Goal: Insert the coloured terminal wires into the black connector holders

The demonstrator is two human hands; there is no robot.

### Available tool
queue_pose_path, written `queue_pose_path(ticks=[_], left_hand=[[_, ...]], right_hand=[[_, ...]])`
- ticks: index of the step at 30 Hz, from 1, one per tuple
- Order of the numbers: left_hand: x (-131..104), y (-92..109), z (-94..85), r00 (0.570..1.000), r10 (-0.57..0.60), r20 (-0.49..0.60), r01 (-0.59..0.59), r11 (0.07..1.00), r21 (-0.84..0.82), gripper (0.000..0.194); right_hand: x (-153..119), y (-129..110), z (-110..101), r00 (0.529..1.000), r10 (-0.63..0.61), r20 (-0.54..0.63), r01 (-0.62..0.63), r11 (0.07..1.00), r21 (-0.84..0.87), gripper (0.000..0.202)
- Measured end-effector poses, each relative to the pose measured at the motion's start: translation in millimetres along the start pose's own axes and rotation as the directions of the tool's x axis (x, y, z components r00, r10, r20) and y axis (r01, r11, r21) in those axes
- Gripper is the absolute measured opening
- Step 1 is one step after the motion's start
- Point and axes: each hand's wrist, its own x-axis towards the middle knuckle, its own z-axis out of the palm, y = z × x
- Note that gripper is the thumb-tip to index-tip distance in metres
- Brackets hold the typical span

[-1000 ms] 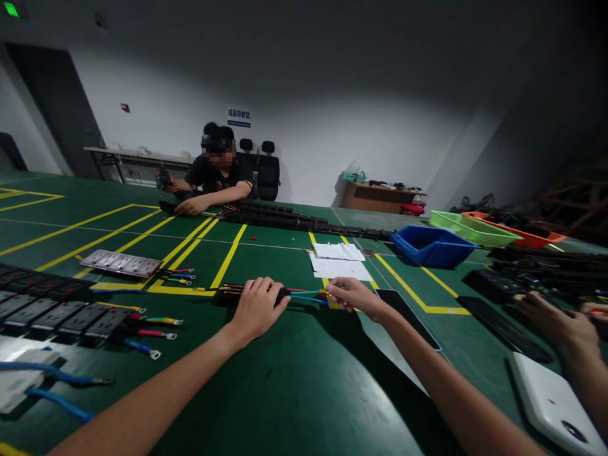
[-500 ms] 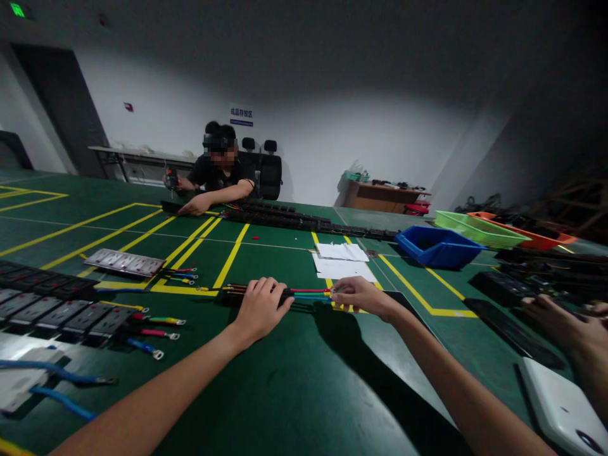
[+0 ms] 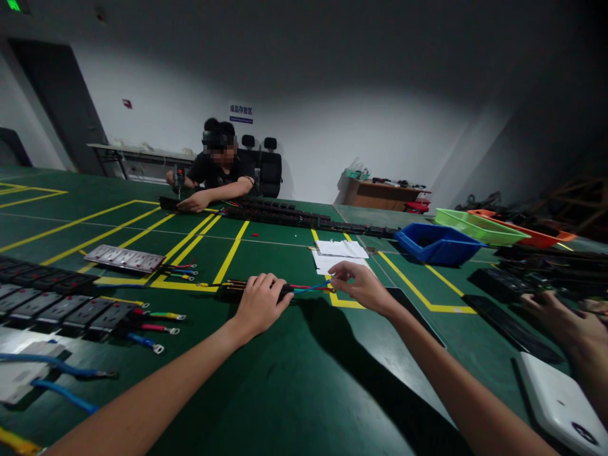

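My left hand [image 3: 260,304] is wrapped over a dark bundle [image 3: 232,288] with copper-coloured strips at its left end. My palm and fingers hide its middle. Out of its right side run a red wire [image 3: 312,287] and a blue wire [image 3: 310,289]. The thumb and fingertips of my right hand [image 3: 358,285] pinch the blue wire near its far end, slightly above the table. The wire's tip is partly covered by my fingers. A yellow-sleeved terminal [image 3: 203,285] on a wire lies left of the bundle.
Socket strips [image 3: 71,310] with ring-terminal wires lie at left. White papers [image 3: 339,261], a blue bin [image 3: 437,244] and a green basket [image 3: 479,228] stand beyond my right hand. Opposite, a person [image 3: 221,168] holds a power screwdriver [image 3: 179,177]. Another person's hand [image 3: 560,316] is at right, near a white device [image 3: 560,399].
My right hand has risen a little, and the blue wire now slants upward, apart from the red one. My left hand stays on the bundle. The person opposite has moved the screwdriver slightly rightward.
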Motion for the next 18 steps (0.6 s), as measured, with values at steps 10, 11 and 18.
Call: queue_pose_path(ticks=[10, 11, 18], left_hand=[[1, -2, 3.6, 1.0, 0.017, 0.003, -0.017, 1.0, -0.005, 0.042], [1, -2, 3.6, 1.0, 0.019, 0.005, -0.019, 1.0, -0.004, 0.042], [2, -1, 2.3, 1.0, 0.023, -0.003, -0.023, 0.999, 0.028, 0.039]], right_hand=[[-2, 20, 6, 0.946, 0.258, 0.196, -0.277, 0.958, 0.075, 0.046], [-2, 19, 2, 0.949, 0.242, 0.204, -0.263, 0.961, 0.083, 0.045], [-6, 9, -20, 0.922, 0.086, 0.377, -0.07, 0.996, -0.058, 0.043]])
